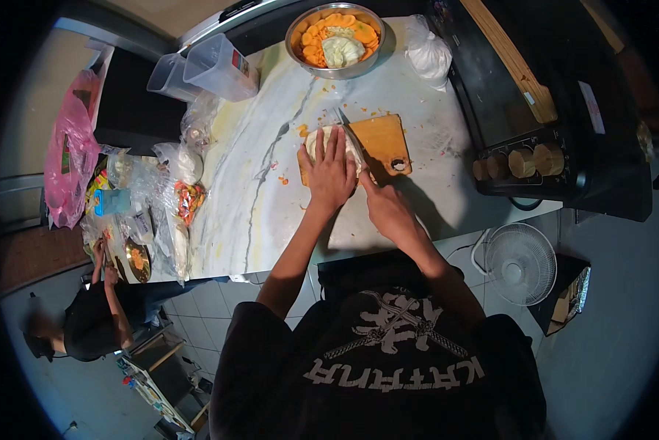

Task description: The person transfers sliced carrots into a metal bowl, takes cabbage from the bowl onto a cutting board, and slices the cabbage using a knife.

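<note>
on the wooden board [390, 136], the pale cabbage-like piece [312, 141] lies under the left hand [330, 169], its fingers spread flat over the top – seemingly to keep it from sliding. the right hand [390, 211] has its fingers wrapped round the handle of the knife [345, 119], blade close beside the piece, probably for a controlled cut. the metal bowl [337, 74] stands beyond, likely leaving elbow room.

A kitchen — cutting board [379, 138], vegetable-filled metal bowl [335, 73] and countertop oven [491, 95] show it.
</note>
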`<action>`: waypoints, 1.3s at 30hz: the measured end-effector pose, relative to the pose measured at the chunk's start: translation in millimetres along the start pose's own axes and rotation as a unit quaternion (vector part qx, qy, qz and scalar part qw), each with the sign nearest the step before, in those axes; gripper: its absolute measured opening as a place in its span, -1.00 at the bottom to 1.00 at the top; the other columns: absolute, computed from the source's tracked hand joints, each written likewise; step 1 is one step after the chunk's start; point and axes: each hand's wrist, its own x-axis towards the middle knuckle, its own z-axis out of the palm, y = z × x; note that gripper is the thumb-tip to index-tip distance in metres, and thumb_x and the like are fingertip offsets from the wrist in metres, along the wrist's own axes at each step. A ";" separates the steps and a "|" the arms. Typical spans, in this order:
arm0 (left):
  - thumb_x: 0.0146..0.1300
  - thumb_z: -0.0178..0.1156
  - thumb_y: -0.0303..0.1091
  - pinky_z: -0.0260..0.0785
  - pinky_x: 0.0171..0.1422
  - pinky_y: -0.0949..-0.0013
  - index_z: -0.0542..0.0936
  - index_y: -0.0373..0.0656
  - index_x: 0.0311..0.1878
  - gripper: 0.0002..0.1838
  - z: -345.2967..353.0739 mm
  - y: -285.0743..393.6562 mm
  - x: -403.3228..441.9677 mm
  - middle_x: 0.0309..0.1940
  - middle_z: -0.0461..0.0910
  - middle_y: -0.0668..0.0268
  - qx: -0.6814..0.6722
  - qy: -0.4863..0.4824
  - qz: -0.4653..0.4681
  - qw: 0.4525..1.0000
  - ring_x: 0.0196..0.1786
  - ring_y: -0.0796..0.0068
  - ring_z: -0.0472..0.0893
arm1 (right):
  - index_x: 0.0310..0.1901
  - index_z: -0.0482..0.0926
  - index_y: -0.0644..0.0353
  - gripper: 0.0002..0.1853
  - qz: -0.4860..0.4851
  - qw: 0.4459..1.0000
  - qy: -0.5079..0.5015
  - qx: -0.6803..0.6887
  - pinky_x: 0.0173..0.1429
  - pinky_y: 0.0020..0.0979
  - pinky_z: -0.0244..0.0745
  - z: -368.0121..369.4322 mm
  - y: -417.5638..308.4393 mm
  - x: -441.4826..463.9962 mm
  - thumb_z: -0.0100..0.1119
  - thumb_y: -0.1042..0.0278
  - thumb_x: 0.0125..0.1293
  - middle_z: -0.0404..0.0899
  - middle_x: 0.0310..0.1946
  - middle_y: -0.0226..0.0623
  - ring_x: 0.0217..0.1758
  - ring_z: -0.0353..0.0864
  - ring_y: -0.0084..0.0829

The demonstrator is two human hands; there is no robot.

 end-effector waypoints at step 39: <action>0.42 -0.14 -0.12 -0.38 0.56 -0.36 0.18 -0.19 0.54 -0.33 4.3 1.4 -0.8 0.55 0.17 0.23 0.029 -0.002 -0.007 1.000 0.62 0.05 0.01 | -0.14 0.42 0.44 -0.84 0.024 0.990 0.097 -0.100 -0.18 -0.03 0.67 12.8 -12.3 23.9 0.02 0.49 0.34 0.68 -0.39 0.20 -0.21 0.75 0.08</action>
